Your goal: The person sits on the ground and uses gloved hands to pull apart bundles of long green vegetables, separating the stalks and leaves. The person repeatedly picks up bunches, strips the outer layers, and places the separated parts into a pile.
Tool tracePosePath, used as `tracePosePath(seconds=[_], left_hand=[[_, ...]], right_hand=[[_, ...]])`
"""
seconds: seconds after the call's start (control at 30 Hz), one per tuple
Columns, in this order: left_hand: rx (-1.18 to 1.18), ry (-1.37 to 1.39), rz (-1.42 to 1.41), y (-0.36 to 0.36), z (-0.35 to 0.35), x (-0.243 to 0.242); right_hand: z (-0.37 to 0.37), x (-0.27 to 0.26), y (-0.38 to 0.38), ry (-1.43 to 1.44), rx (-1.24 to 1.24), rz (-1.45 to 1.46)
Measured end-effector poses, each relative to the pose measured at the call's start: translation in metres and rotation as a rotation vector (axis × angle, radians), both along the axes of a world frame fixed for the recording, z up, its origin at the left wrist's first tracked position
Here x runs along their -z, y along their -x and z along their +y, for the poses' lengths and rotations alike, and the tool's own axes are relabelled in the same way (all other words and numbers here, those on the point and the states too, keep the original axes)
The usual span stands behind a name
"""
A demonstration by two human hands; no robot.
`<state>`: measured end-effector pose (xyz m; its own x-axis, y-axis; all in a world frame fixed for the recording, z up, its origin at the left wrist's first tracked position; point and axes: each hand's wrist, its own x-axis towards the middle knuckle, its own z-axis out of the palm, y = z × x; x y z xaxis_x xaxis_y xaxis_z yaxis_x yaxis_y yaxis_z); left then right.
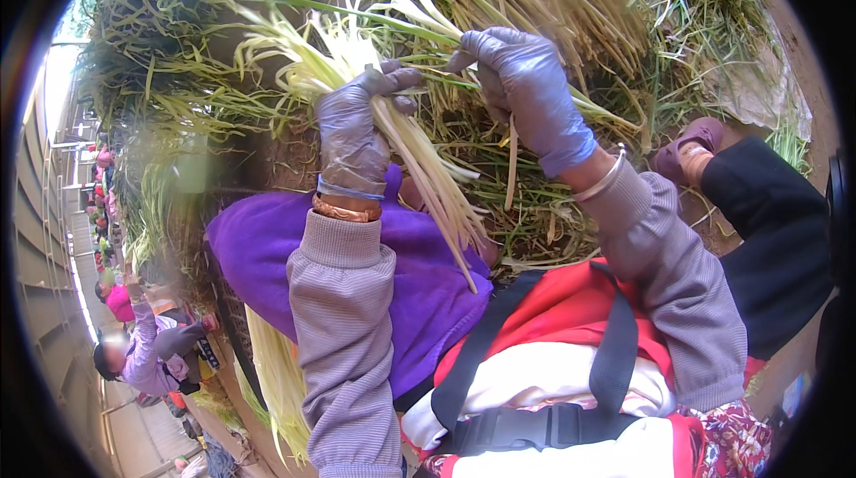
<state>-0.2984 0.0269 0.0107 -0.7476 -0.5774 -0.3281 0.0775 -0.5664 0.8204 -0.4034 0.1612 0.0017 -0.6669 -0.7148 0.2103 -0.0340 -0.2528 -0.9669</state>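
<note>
My left hand point(354, 130), in a thin translucent glove, grips a bundle of pale yellow-green leafy stalks point(428, 157). Their leafy ends fan out beyond my fingers, and the whitish lower ends hang over my purple-covered knee. My right hand point(535, 90), gloved the same way, is close by on the right with its fingers pinched on a few green stalks point(438, 30). One thin pale strip point(512, 163) dangles below that palm. The exact grip of the right fingertips is partly hidden by the hand itself.
A heap of untrimmed stalks point(562, 3) lies ahead. Loose green leaves point(147, 30) pile up at the upper left, with more litter point(535, 210) between my legs. Peeled-looking stalks point(274, 378) rest beside a dark crate point(231, 317). Another person point(147, 351) sits at the left.
</note>
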Motion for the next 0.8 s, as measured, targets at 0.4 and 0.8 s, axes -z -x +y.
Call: tracePosePath(seconds=[0.4,0.8], left_hand=[[-0.282,-0.128,0.095,-0.026,-0.001,-0.037],[-0.309,0.359,-0.068,-0.073,-0.096,-0.038]], right_hand=[[0.001,0.026,0.003,-0.441,0.251,0.534],[0.102,0.081,0.005,-0.683,-0.545,1.214]])
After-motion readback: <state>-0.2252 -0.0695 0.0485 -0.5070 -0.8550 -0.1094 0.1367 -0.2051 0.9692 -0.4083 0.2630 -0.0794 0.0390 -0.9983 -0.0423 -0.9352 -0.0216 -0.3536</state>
